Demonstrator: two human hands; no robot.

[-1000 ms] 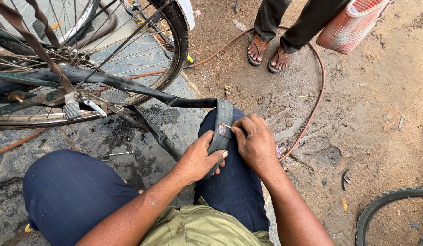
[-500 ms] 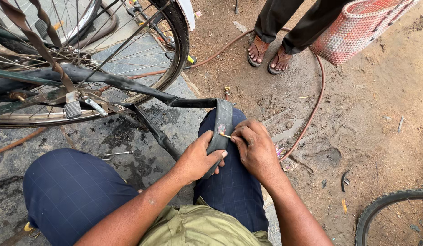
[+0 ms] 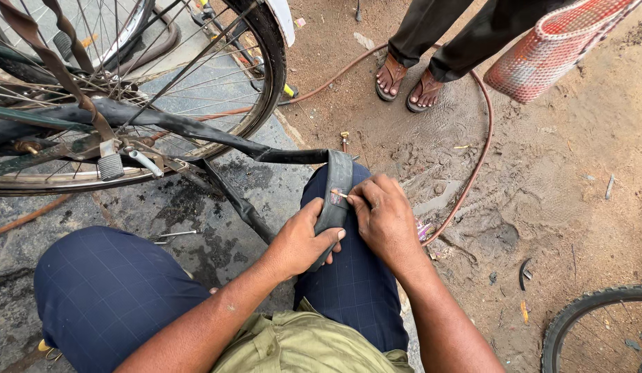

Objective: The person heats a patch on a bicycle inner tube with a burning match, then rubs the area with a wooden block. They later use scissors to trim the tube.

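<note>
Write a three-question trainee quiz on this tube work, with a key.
1. True or false: the black inner tube lies draped over the person's right knee.
2. Which hand pins the tube down: A) left hand B) right hand?
3. Fill in: the right hand holds a thin ___ to the tube.

Key:
1. True.
2. A; the left hand presses it on the knee.
3. Stick; its tip touches a small reddish spot on the tube.
</note>
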